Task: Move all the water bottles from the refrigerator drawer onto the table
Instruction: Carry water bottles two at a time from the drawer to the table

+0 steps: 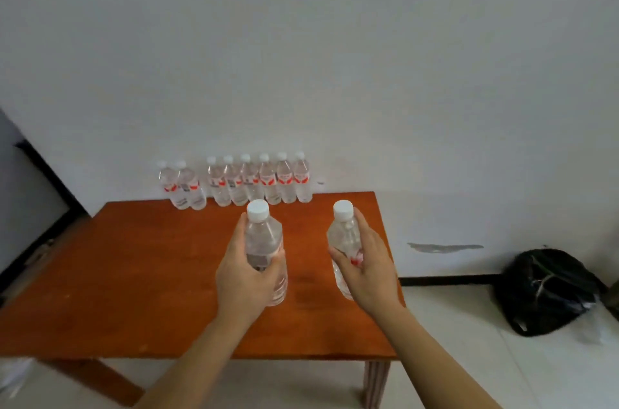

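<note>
Item 1: left bottle (pixel 263 234), upright over the surface (pixel 134 274), my left hand (pixel 244 271) gripping it, fingers (pixel 278 261) wrapped round its middle.
Item 2: right bottle (pixel 345 237), at its 3 o'clock, gripped likewise by my right hand (pixel 368 264).
Item 3: row of eight bottles (pixel 248 180), 12 o'clock, standing along the far edge.
Item 4: black bag (pixel 549 288), on the floor, 3 o'clock, well apart.

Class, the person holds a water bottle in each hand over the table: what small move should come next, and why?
Probably carry both forward and set them upright beside the row of eight bottles along the wall edge. The left hand grips the left bottle and the right hand the right bottle, both over bare wood of the table.
</note>
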A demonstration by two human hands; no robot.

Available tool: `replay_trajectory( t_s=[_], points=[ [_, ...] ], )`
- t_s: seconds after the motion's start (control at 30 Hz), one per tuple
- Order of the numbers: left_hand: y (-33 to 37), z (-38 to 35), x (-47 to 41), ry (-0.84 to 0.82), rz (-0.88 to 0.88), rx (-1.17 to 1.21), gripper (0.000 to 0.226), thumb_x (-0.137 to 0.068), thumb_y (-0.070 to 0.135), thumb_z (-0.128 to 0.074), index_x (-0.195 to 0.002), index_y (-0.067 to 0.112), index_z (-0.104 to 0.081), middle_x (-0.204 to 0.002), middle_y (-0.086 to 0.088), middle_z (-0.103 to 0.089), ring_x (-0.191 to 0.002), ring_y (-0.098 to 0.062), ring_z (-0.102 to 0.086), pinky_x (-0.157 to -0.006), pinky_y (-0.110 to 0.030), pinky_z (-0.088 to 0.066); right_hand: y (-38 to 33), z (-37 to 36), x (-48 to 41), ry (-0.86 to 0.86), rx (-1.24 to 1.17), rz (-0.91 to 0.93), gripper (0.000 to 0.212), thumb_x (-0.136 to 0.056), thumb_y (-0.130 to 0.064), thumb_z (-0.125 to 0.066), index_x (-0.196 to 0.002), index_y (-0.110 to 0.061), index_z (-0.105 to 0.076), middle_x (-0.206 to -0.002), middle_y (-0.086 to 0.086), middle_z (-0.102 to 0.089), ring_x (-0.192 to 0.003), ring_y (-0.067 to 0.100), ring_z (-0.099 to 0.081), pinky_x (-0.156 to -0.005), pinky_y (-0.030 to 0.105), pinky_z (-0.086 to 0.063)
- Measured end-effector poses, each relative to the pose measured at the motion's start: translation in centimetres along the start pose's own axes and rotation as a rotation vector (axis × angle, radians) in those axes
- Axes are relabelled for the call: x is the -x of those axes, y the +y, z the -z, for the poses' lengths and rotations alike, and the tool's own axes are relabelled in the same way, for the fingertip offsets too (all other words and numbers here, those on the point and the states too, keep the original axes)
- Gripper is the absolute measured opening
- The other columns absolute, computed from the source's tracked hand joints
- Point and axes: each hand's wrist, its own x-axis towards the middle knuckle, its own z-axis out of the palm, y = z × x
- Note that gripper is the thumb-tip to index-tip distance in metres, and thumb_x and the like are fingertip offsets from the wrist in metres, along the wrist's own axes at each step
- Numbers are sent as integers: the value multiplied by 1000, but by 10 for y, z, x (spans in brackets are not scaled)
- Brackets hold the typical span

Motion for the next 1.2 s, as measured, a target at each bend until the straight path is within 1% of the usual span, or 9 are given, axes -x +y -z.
replay_trajectory(
  t_s=[0.17,0.3,0.43,0.57,0.67,0.77,0.87,1.07,1.2],
  points=[
    [-35,6,-74,137,66,-34,83,-73,24,-86,-145,21,-44,-131,6,-60,-120,-15,-57,-94,-36,-52,-4,-60,-84,-86,-49,48,80,-87,-61,-63,-152,-52,-18,-146,-19,-45,-131,1,-43,-97,32,-50],
    [-72,18,-112,206,174,-56,73,-74,27,-83,-139,24,-48,-121,10,-61,-111,-11,-59,-90,-38,-55,-15,-109,-120,-174,-97,72,83,-85,-56,-70,-149,-55,-18,-148,-27,-39,-135,0,-40,-103,36,-48],
    [-119,29,-156,229,229,-83,69,-77,28,-81,-137,26,-48,-121,11,-59,-110,-12,-58,-91,-45,-54,-22,-161,-147,-289,-108,42,93,-81,-60,-71,-152,-52,-11,-154,-16,-41,-138,13,-44,-105,43,-48],
    [-174,34,-210,174,247,-103,68,-78,25,-81,-137,25,-48,-125,11,-59,-114,-16,-59,-93,-44,-52,-24,-218,-172,-356,-33,-42,102,-78,-63,-72,-155,-44,-8,-149,-9,-49,-133,16,-50,-101,36,-49],
    [-216,41,-256,108,268,-105,69,-77,27,-82,-137,23,-49,-126,7,-60,-115,-15,-58,-95,-47,-52,-30,-264,-191,-373,39,-110,104,-78,-61,-74,-158,-34,-13,-148,-7,-50,-133,18,-51,-103,41,-50],
    [-257,46,-302,22,275,-101,65,-75,28,-82,-133,21,-52,-123,4,-61,-114,-15,-59,-95,-46,-52,-39,-308,-214,-377,81,-188,95,-77,-59,-75,-154,-32,-25,-148,-8,-50,-134,17,-50,-104,43,-49],
    [-292,45,-343,-46,277,-109,70,-71,26,-84,-133,18,-51,-126,1,-57,-114,-13,-54,-95,-37,-49,-46,-347,-240,-387,149,-204,83,-77,-59,-76,-146,-35,-37,-142,-10,-55,-125,15,-56,-98,37,-53],
    [-342,21,-405,-185,269,-87,77,-67,27,-88,-133,19,-49,-135,-1,-53,-123,-20,-50,-96,-31,-38,-48,-403,-279,-465,317,-311,81,-76,-36,-84,-146,-33,-41,-146,0,-49,-125,24,-56,-99,41,-52],
    [-360,-1,-434,-269,250,-85,77,-64,25,-90,-129,16,-49,-129,-5,-56,-120,-27,-54,-98,-43,-48,-42,-427,-298,-472,293,-390,80,-78,-31,-83,-147,-29,-43,-145,0,-53,-130,24,-53,-105,42,-44]
  ],
)
